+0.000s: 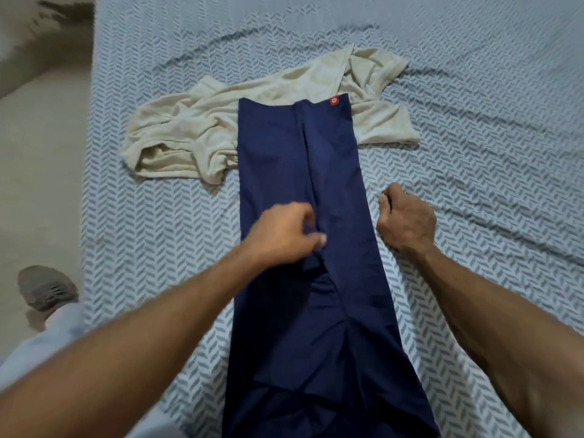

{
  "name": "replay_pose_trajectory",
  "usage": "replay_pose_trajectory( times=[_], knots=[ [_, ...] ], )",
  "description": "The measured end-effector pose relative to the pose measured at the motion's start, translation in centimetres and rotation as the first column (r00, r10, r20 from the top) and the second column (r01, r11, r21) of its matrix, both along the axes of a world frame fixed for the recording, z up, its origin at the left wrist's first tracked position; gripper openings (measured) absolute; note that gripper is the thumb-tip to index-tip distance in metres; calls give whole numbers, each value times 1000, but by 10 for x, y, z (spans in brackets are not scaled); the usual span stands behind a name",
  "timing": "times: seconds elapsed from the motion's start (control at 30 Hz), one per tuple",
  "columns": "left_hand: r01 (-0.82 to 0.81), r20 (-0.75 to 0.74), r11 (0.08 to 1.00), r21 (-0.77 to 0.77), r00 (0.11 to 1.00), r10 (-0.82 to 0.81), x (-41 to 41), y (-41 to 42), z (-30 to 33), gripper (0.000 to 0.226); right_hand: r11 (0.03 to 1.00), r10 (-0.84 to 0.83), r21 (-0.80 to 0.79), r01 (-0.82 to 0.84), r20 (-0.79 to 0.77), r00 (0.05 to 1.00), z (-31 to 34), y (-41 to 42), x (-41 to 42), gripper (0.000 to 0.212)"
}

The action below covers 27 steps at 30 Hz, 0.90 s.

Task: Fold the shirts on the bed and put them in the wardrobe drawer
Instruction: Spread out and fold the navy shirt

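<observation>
Nearest us, our navy shirt (303,248) lies on the bed (474,153), folded into a long strip; left hand (284,232) pinches its middle, right hand (406,218) curls empty beside it. Beyond, the cream shirt (221,128) waits unfolded.

Navy shirt (303,184) hides cream shirt (196,128) middle; bottom cropped

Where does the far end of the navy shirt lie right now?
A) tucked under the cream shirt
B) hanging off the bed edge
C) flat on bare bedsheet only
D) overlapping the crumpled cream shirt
D: the navy shirt, folded into a long strip, has its far end with the red tag lying on top of the cream shirt.
</observation>
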<state>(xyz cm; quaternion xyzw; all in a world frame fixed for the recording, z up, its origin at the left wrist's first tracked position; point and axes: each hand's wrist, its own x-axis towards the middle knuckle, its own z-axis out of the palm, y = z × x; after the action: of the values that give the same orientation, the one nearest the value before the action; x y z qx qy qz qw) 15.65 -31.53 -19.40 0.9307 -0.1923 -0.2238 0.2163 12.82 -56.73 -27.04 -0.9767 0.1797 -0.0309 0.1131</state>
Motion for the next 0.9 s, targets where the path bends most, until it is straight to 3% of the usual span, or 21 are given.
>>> replay_pose_trajectory(
  times=[0.1, 0.2, 0.3, 0.37, 0.47, 0.53, 0.63, 0.7, 0.83, 0.9],
  knots=[
    [102, -54, 987, 125, 994, -96, -53, 31, -8, 45, 1000, -18, 15, 19, -52, 998, 17, 13, -10, 20],
    [83, -68, 986, 144, 995, -74, -77, 40, -8, 33, 994, 11, 113, 10, -185, 983, 27, 16, -29, 37],
    [32, -97, 999, -25, 995, -35, -95, 48, 5, 15, 901, 31, 432, 33, -140, 990, 53, 36, -76, 54],
    [-57, -207, 978, -203, 978, 14, -102, 55, 9, 18, 858, 59, 513, -32, -36, 998, 59, 51, -117, 58],
    [-188, -269, 920, -343, 958, 96, -117, 67, 15, 19, 887, 248, 377, -265, 95, 964, 50, 68, -179, 72],
    [-316, -340, 875, -366, 921, 191, -122, 71, 11, 23, 862, 395, 315, -397, 73, 916, 43, 71, -209, 81],
    [-519, -561, 791, -323, 778, 282, -135, 80, 2, 34, 828, 520, 238, -507, 14, 854, 38, 74, -242, 97],
    [-560, -670, 784, -269, 694, 266, -146, 87, -4, 48, 809, 560, 218, -546, 0, 829, 35, 71, -258, 101],
    [-505, -630, 830, -238, 730, 264, -162, 92, -7, 49, 808, 563, 190, -558, 33, 826, 27, 60, -278, 93],
    [-524, -621, 798, -298, 741, 255, -169, 93, -6, 49, 845, 504, 156, -511, 87, 859, 23, 55, -283, 88]
  ],
)
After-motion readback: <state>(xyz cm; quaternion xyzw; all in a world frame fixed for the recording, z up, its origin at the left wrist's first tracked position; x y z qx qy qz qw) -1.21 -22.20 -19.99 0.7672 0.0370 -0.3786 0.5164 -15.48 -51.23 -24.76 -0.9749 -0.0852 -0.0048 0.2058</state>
